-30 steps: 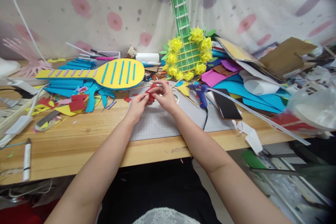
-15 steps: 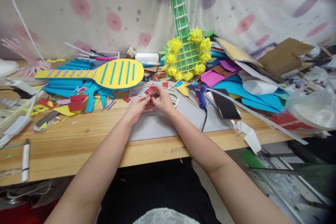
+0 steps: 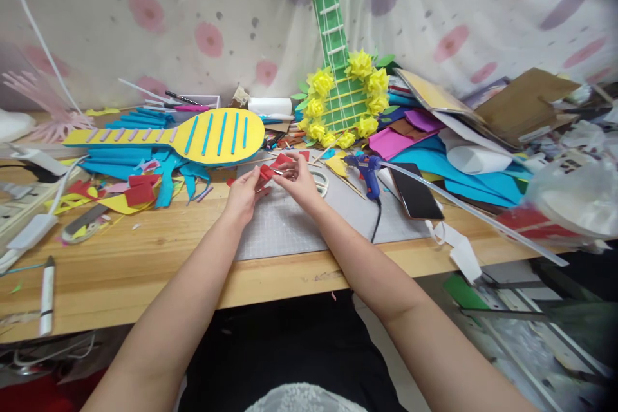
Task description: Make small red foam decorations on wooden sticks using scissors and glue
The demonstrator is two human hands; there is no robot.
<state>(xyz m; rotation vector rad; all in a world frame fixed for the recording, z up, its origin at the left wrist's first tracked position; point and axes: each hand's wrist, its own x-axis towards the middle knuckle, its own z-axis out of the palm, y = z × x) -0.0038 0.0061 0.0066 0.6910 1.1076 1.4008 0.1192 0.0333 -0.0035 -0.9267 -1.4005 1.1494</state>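
My left hand [image 3: 243,196] pinches a small piece of red paper [image 3: 266,172] between thumb and fingers, above the grey cutting mat [image 3: 284,225]. Close to its right, my right hand [image 3: 300,181] has its fingers closed on a thin tool with a shiny tip [image 3: 277,172]. That tip touches or nearly touches the red paper; its exact kind is hidden by the fingers. More red paper scraps [image 3: 284,159] lie just behind the hands. Beside my right hand is a white looped object [image 3: 319,183], partly covered.
A blue glue gun [image 3: 371,179] and a black phone [image 3: 416,192] lie on the right. Behind stand a yellow paper instrument shape [image 3: 217,135] and a green one with yellow flowers [image 3: 338,96]. Coloured scraps [image 3: 142,190] and a white marker [image 3: 47,296] are at left.
My hands have moved slightly apart, the left one turning. The red paper piece and the shiny tip now show between them.
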